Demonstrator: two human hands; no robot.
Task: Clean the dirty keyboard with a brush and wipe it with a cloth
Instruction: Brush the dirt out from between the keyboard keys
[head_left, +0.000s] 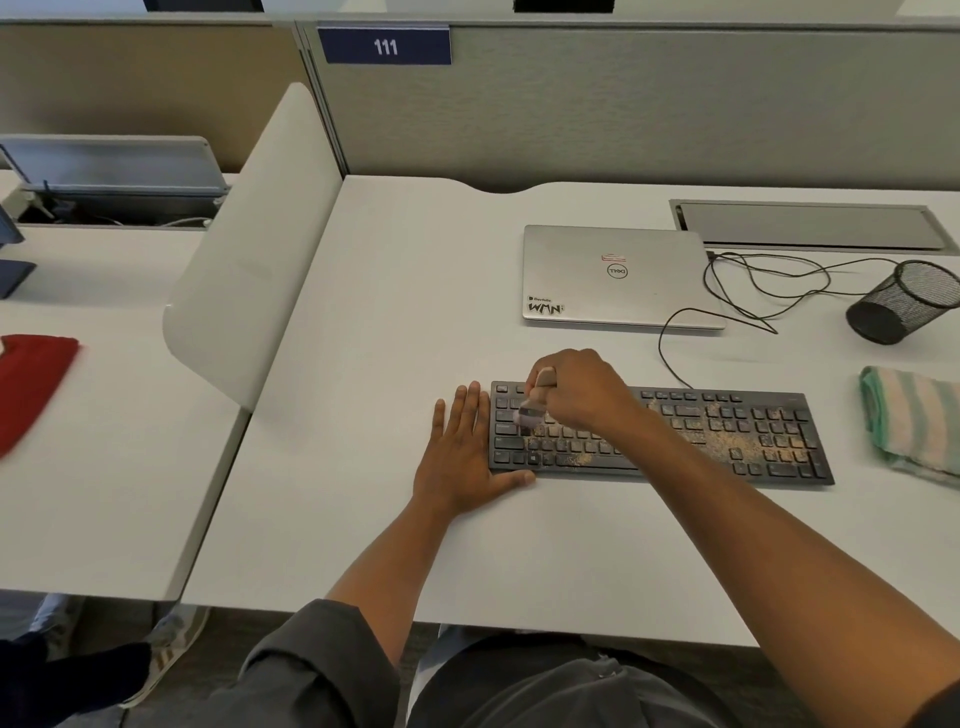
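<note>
A black keyboard (727, 436) lies on the white desk, strewn with tan crumbs across its middle and right keys. My right hand (582, 389) grips a small wooden-handled brush (535, 408) and holds its bristles down on the keys at the keyboard's left end. My left hand (462, 457) lies flat on the desk with straight fingers, pressed against the keyboard's left edge, its thumb along the front corner. A folded green-and-white striped cloth (909, 421) lies on the desk to the right of the keyboard.
A shut silver laptop (618, 275) lies behind the keyboard, with a thin black cable (753, 291) looping beside it. A black mesh pen cup (904, 306) lies tipped at the far right. A white divider panel (254, 249) stands to the left; a red cloth (31, 384) lies on the neighbouring desk.
</note>
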